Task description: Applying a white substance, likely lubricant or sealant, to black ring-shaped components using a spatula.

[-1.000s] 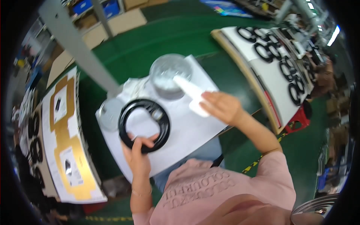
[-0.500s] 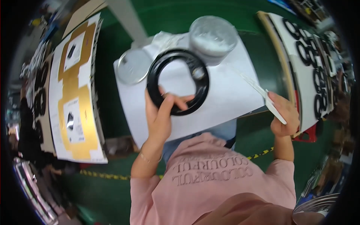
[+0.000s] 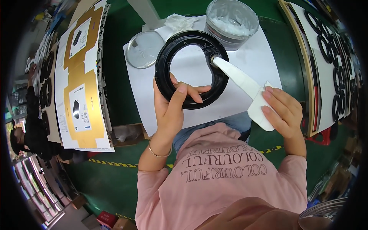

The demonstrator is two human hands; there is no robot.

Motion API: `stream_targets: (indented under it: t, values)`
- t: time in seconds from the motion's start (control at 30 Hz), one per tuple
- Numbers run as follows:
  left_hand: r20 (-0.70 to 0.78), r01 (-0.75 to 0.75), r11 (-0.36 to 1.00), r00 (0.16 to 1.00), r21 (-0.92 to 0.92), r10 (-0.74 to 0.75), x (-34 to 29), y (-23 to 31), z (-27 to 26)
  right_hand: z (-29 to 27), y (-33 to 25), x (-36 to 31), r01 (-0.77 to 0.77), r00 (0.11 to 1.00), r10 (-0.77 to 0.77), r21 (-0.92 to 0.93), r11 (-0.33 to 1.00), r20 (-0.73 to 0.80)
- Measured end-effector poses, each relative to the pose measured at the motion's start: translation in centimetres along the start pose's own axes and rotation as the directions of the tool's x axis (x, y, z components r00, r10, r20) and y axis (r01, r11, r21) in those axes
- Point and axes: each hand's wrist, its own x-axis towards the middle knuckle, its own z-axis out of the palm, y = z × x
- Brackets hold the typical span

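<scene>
My left hand (image 3: 168, 105) grips the near left side of a black ring-shaped part (image 3: 164, 73), its fingers reaching through the opening. The ring is tilted up above a white sheet (image 3: 147, 86). In my right hand (image 3: 284, 109) is a white plastic spatula (image 3: 239, 79), held by its broad end between thumb and fingers. Its narrow tip meets a small round hole on the right side of the ring. Behind the ring stands a clear tub (image 3: 226, 41) holding a white paste (image 3: 232, 25).
A round grey lid (image 3: 142, 50) lies left of the ring, near a crumpled white tissue (image 3: 179, 22). Printed gold-and-white card sheets (image 3: 82, 84) are stacked at the left. At the right, a board (image 3: 320, 80) carries several black rings. Far left, a person (image 3: 32, 132) in black is visible.
My right hand has brought the spatula's tip leftward onto the ring's hole. The spatula now shows its broad face. My left hand still holds the ring, and the whole view has shifted slightly.
</scene>
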Motion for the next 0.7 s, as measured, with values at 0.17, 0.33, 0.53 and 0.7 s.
stream_targets:
  t: [0.17,0.33,0.53,0.7]
  values:
    - [0.009,-0.013,1.0,1.0,0.008,0.013,-0.1,-0.1,0.1,0.2,0.1,0.0,-0.02,1.0,0.02,-0.023,1.0,-0.004]
    - [0.019,-0.026,1.0,0.999,0.013,0.026,0.0,-0.2,-0.1,0.5,0.4,0.1,-0.017,1.0,0.017,0.001,1.0,-0.021]
    - [0.051,-0.097,0.994,0.994,0.041,0.095,0.1,-0.6,0.0,0.5,0.1,0.2,-0.126,0.992,0.127,0.031,0.992,-0.007]
    - [0.065,-0.157,0.983,0.986,0.099,0.152,0.2,-1.1,0.2,0.0,-0.4,0.2,-0.322,0.947,0.322,0.072,0.944,0.01]
